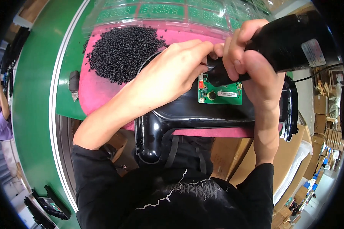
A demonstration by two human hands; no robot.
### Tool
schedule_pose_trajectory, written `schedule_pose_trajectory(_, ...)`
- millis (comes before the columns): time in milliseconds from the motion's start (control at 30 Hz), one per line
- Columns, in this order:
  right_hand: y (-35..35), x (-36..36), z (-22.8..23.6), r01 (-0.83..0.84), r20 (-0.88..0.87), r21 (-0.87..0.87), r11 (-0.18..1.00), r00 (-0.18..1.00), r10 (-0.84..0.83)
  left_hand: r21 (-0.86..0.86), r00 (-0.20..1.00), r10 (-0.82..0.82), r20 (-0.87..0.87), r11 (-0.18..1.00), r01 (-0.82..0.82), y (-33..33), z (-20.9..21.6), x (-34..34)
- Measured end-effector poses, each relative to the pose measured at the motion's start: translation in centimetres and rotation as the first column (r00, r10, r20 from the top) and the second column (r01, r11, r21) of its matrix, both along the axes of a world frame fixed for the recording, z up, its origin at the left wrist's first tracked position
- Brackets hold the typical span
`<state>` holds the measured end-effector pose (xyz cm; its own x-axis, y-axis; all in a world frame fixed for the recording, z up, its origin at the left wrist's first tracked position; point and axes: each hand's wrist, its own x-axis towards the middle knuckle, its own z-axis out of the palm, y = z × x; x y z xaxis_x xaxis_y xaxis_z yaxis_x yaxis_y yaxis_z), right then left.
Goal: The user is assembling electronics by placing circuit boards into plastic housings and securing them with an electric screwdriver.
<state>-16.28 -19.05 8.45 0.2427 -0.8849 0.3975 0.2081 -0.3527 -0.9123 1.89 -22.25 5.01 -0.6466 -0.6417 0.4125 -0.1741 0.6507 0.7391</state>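
My right hand [252,57] is wrapped round a black corded electric screwdriver [290,42], whose narrow end points down at a green circuit board [225,100]. The bit itself is hidden. My left hand [179,66] is closed, thumb and fingers pinched together beside the screwdriver's narrow end over the board's far left corner; what they grip is too small or covered to make out. The board lies on a glossy black plastic housing [202,116] and carries a red connector, a round part and a white label.
A heap of small black screws [122,53] covers the left of the pink mat [90,91]. Clear plastic trays [160,13] line the far side. A small dark object [74,82] lies left of the mat. Cardboard boxes [290,152] stand at right. Another person [2,118] is at far left.
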Motion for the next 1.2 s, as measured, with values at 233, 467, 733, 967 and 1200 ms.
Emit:
schedule_pose_trajectory(233,1.7,-1.5,-0.1,0.073,0.146,0.016,0.997,0.987,-0.074,0.172,0.976,-0.108,0.191,0.982,0.075,0.4,0.3,0.6)
schedule_pose_trajectory(467,2.5,-2.3,2.0,0.094,0.584,0.075,0.993,0.802,-0.121,0.149,0.982,-0.187,-0.003,0.971,0.185,0.2,0.6,-0.3)
schedule_pose_trajectory(733,3.0,-2.3,1.8,0.108,0.591,0.013,0.994,0.801,-0.095,0.102,0.982,-0.176,-0.071,0.978,0.182,0.4,0.6,-0.5)
schedule_pose_trajectory(967,3.2,-2.9,1.8,0.042,0.561,-0.026,0.999,0.827,-0.02,0.067,0.978,-0.197,-0.061,0.977,0.201,0.4,0.6,-0.6)
schedule_pose_trajectory(1200,3.6,-3.2,1.8,0.07,0.553,-0.016,0.997,0.832,-0.049,0.078,0.97,-0.236,-0.052,0.968,0.24,0.4,0.9,-0.7)
